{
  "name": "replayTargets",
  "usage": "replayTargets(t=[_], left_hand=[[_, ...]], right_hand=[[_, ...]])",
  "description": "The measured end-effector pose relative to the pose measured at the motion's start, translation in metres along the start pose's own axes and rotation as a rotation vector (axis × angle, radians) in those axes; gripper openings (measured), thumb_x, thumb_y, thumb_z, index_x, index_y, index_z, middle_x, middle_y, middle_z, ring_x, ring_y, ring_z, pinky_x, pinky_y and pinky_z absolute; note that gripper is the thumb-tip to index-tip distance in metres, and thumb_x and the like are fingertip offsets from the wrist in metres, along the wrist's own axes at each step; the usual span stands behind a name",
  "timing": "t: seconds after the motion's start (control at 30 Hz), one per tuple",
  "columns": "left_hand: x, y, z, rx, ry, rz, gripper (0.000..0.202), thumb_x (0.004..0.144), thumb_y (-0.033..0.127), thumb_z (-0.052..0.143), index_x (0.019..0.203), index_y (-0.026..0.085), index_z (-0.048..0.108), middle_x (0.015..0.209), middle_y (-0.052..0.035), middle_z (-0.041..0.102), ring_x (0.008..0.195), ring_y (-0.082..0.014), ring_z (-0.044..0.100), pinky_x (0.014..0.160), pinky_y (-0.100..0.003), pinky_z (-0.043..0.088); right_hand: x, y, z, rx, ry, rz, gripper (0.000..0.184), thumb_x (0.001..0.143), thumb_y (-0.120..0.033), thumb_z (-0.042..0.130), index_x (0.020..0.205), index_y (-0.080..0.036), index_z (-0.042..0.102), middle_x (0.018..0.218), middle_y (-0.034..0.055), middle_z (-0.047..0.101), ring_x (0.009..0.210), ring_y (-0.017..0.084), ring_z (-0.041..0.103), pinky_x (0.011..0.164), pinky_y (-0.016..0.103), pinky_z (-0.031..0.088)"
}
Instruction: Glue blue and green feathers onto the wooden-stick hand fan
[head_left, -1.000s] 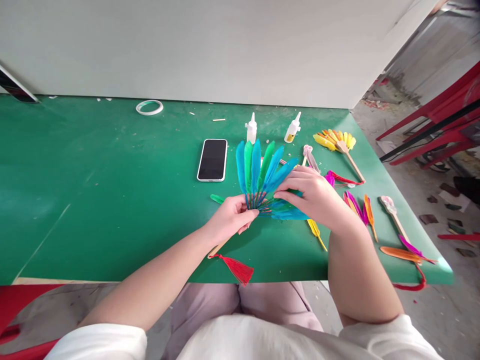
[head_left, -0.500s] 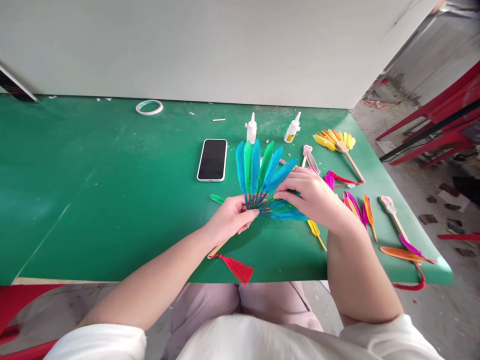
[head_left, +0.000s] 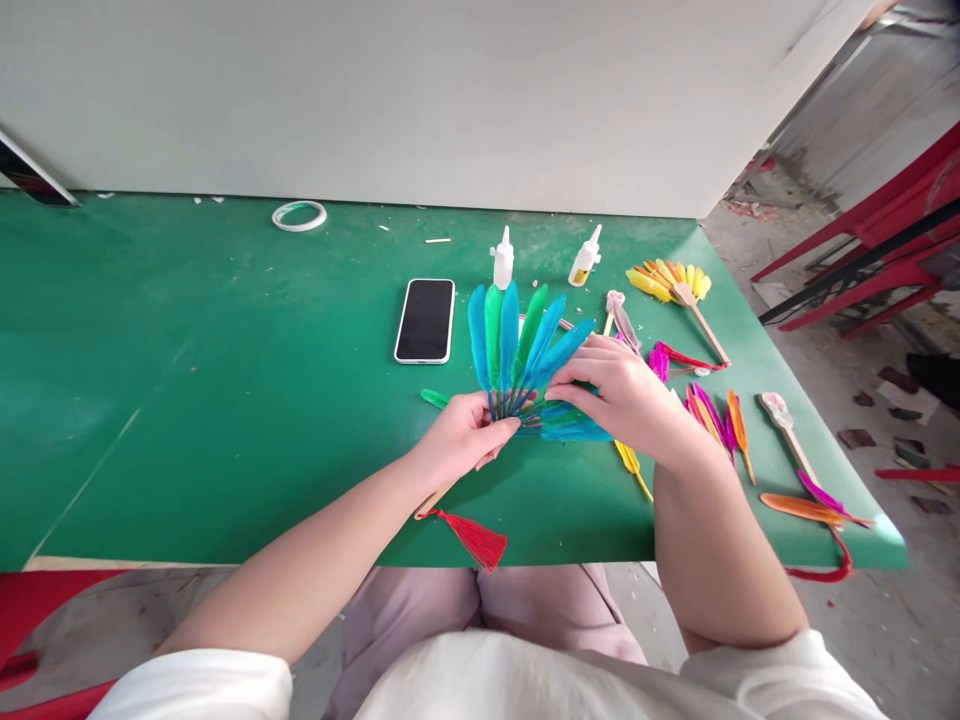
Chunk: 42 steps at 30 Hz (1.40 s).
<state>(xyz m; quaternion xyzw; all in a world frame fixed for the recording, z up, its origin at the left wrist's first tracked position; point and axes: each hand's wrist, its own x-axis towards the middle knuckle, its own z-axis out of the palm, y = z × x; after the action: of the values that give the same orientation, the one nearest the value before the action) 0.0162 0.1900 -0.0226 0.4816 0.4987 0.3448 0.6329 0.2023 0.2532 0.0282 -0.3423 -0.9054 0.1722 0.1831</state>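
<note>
Fan: The fan [head_left: 521,350] of blue and green feathers stands just right of the frame's centre. It spreads upward, and the quills meet at its lower end.
Left hand: Your left hand [head_left: 461,435] comes in from the lower left and is clenched on the quill base, thumb on top. The stick [head_left: 431,499] runs out below your palm to the red tassel [head_left: 474,538], which hangs over the table [head_left: 187,380] edge.
Right hand: Your right hand [head_left: 622,390] reaches in from the right, its fingertips pinched on the fan's outer blue feathers.
Fan relative to grip: Most of the spread rises free above and between your two hands. Only the base and the right-hand edge are held.
Risk, splay: If your left pinch loosens, the quills can likely slide apart, since nothing else visibly binds them.
Risk, bend: Pulling the outer feathers too far right could crease or tear a vane, or drag a quill out of the base.
Risk, bottles: The two glue bottles [head_left: 502,258] stand just above the feather tips. Pushing the fan up the frame could tip one.
Risk, phone: The phone [head_left: 425,319] lies near the fan's left, where spilled glue could reach it.
Risk, tassel: It dangles off the edge, so a snag could jerk the stick.
</note>
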Motion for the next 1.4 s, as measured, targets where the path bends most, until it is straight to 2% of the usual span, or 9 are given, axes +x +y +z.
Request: replayTargets(t=[0.33,0.67,0.73,0.83,0.9,0.97,1.1,1.2,1.4], left_hand=[[0.001,-0.003,0.0,0.01,0.017,-0.001,0.03,0.077,0.033,0.054,0.098,0.011,0.057,0.043,0.0078,0.039,0.035,-0.0042,0.033,0.032,-0.015,0.024],[0.001,0.0,0.0,-0.008,0.043,-0.014,0.038,0.076,0.039,0.057,0.101,0.011,0.057,0.042,0.0084,0.038,0.034,-0.0043,0.033,0.033,-0.015,0.024],[0.001,0.0,0.0,0.009,0.069,-0.014,0.037,0.077,0.041,0.055,0.099,0.013,0.058,0.042,0.0083,0.039,0.033,-0.0042,0.033,0.033,-0.015,0.023],[0.003,-0.003,-0.002,0.028,0.11,-0.023,0.031,0.078,0.041,0.054,0.088,0.012,0.059,0.041,0.0067,0.043,0.033,-0.0042,0.034,0.033,-0.016,0.024],[0.005,-0.004,-0.003,0.02,0.132,-0.033,0.029,0.077,0.04,0.054,0.084,0.012,0.058,0.043,0.0052,0.046,0.034,-0.0049,0.036,0.034,-0.016,0.027],[0.006,-0.005,-0.003,0.006,0.149,-0.03,0.027,0.077,0.038,0.054,0.084,0.012,0.058,0.044,0.0043,0.048,0.036,-0.0058,0.039,0.036,-0.017,0.03],[0.006,-0.002,-0.002,-0.016,0.138,-0.012,0.026,0.076,0.037,0.055,0.082,0.012,0.057,0.045,0.0041,0.049,0.037,-0.0063,0.042,0.037,-0.017,0.033],[0.005,0.0,-0.001,-0.034,0.126,-0.007,0.026,0.076,0.038,0.057,0.08,0.012,0.057,0.045,0.0037,0.051,0.037,-0.0061,0.043,0.037,-0.017,0.034],[0.006,0.0,-0.001,-0.087,0.129,0.007,0.028,0.073,0.039,0.06,0.081,0.012,0.057,0.049,0.0013,0.055,0.042,-0.0086,0.05,0.037,-0.017,0.038]], right_hand=[[0.001,-0.001,0.001,-0.018,-0.001,0.002,0.015,0.083,-0.021,0.053,0.072,-0.02,0.063,0.075,0.0006,0.065,0.08,0.017,0.051,0.084,0.033,0.037],[0.001,0.001,0.0,0.05,0.03,0.012,0.012,0.082,-0.026,0.055,0.074,-0.021,0.064,0.077,0.0012,0.065,0.081,0.017,0.054,0.082,0.034,0.038],[-0.001,0.002,-0.003,0.11,0.085,0.079,0.012,0.081,-0.031,0.057,0.079,-0.022,0.064,0.081,0.0015,0.065,0.082,0.017,0.055,0.075,0.031,0.041],[-0.004,0.007,-0.008,0.208,0.221,0.296,0.02,0.08,-0.04,0.055,0.085,-0.022,0.064,0.084,0.0016,0.065,0.077,0.016,0.055,0.063,0.027,0.041],[-0.005,0.011,-0.011,0.276,0.273,0.418,0.026,0.079,-0.044,0.054,0.082,-0.02,0.064,0.077,0.0016,0.063,0.07,0.015,0.055,0.058,0.025,0.039],[-0.006,0.014,-0.013,0.334,0.268,0.482,0.031,0.077,-0.048,0.054,0.078,-0.019,0.064,0.068,0.0012,0.06,0.064,0.014,0.052,0.054,0.024,0.037],[-0.006,0.013,-0.013,0.401,0.186,0.53,0.035,0.073,-0.052,0.057,0.071,-0.017,0.063,0.057,-0.0014,0.05,0.052,0.009,0.04,0.046,0.023,0.029],[-0.005,0.012,-0.01,0.42,0.189,0.546,0.034,0.069,-0.051,0.061,0.068,-0.017,0.061,0.053,-0.0033,0.043,0.047,0.007,0.031,0.042,0.022,0.023],[-0.005,0.015,-0.003,0.497,0.147,0.516,0.036,0.069,-0.052,0.061,0.066,-0.017,0.059,0.051,-0.0048,0.034,0.046,0.006,0.025,0.041,0.022,0.018]])
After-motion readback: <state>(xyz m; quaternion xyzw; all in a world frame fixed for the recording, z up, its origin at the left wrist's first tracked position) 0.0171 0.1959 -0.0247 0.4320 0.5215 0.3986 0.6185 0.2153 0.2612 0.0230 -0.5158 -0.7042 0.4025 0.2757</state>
